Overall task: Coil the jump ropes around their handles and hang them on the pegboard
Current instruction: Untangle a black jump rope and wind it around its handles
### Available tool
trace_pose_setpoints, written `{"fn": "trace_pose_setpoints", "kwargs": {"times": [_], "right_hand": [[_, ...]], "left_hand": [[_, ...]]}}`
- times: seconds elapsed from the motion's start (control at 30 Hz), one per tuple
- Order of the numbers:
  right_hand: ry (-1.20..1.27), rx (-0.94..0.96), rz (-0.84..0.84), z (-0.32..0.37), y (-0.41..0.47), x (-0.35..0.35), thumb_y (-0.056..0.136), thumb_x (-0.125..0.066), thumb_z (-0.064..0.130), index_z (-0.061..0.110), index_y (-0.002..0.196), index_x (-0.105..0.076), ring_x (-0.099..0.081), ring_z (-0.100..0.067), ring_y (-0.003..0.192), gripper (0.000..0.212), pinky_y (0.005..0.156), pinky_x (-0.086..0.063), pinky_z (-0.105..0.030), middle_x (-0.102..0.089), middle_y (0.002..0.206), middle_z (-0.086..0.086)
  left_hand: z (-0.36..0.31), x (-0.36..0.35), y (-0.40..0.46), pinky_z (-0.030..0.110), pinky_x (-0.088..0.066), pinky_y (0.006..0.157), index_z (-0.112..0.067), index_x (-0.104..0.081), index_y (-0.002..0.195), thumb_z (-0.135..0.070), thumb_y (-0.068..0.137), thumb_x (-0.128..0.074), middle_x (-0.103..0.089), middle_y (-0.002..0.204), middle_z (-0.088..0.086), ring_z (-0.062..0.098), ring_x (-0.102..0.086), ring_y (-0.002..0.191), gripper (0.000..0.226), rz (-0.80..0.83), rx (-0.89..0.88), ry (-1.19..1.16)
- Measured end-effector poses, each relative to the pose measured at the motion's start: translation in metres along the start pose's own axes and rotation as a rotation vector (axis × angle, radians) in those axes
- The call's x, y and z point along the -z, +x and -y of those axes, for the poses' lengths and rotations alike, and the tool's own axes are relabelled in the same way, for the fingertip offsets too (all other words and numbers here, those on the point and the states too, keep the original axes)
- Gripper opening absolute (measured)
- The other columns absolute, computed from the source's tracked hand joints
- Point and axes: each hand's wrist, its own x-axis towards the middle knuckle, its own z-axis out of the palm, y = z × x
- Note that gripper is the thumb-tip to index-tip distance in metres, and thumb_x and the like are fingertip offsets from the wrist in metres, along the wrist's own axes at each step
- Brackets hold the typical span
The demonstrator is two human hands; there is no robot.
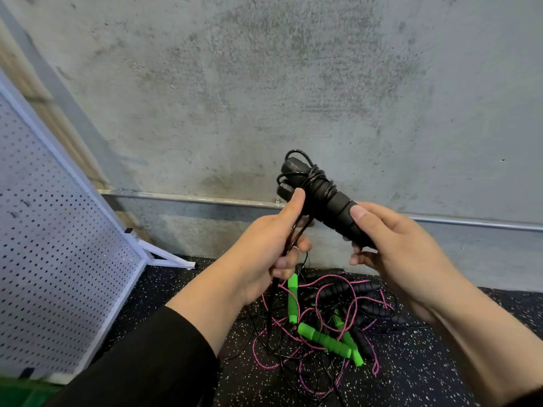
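The right hand (396, 248) holds two black handles (320, 198) side by side. Its thumb lies on top of them and its fingers curl round the low end. The handles point up and to the left, in front of a grey wall (293, 83). Black rope (316, 174) is wound round the top part of the handles in a few loops, and one loop sticks up over the top end.

The left hand (276, 245) is just beside the handles. Its thumb points up and touches the handles, and its fingers are curled round the loose part of the black rope. That rope hangs down from the fist to the floor (440, 362).

On the floor under the hands is a messy pile (320, 321) of more ropes. It has pink rope (305, 377), thin black rope, green handles (323, 339) and more black handles, all mixed up together.

The white pegboard (58, 259) stands on the left, well apart from the hands. It leans in the picture and is full of little holes. A grey pipe (191, 198) runs along the bottom of the wall behind the hands. The left arm has a black sleeve (141, 362)
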Motion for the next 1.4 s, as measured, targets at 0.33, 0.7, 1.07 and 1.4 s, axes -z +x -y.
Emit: {"fn": "trace_pose_setpoints", "kwargs": {"times": [0.33,0.7,1.07,1.4], "right_hand": [[-0.582,0.186,-0.164,-0.007,0.001,0.001,0.091,-0.070,0.035,0.032,0.130,-0.060,-0.054,-0.003,0.087,0.040,0.075,-0.037,-0.011,-0.060,0.105,0.008],[-0.729,0.258,-0.190,-0.009,0.002,0.004,0.085,-0.080,0.023,0.037,0.125,-0.056,-0.050,-0.002,0.094,0.049,0.088,-0.035,-0.021,-0.045,0.113,0.007],[-0.725,0.237,-0.202,-0.015,0.004,0.000,0.078,-0.086,0.026,0.041,0.117,-0.047,-0.048,0.010,0.093,0.057,0.074,-0.036,-0.020,-0.050,0.115,0.007],[-0.669,0.265,-0.021,-0.010,-0.007,-0.005,0.089,-0.074,0.023,0.051,0.113,-0.045,-0.060,0.000,0.086,0.048,0.074,-0.048,-0.021,-0.060,0.105,0.035]], "left_hand": [[0.000,0.000,0.000,0.019,-0.017,0.036,-0.004,-0.063,0.115,-0.087,0.078,-0.043,-0.049,0.068,-0.002,0.007,-0.021,0.042,0.093,0.010,0.094,-0.010],[0.000,-0.003,-0.001,0.018,-0.014,0.036,0.002,-0.064,0.124,-0.078,0.086,-0.047,-0.039,0.059,-0.007,0.005,-0.018,0.041,0.090,-0.068,0.115,-0.112],[0.000,-0.001,-0.002,0.018,-0.014,0.036,0.001,-0.063,0.128,-0.073,0.090,-0.050,-0.039,0.059,-0.008,0.005,-0.018,0.040,0.085,-0.109,0.100,-0.122],[0.001,0.001,-0.002,0.020,-0.012,0.040,-0.023,-0.061,0.084,-0.074,0.089,-0.052,-0.039,0.062,-0.008,0.006,-0.016,0.044,0.052,-0.113,0.091,-0.135]]}}
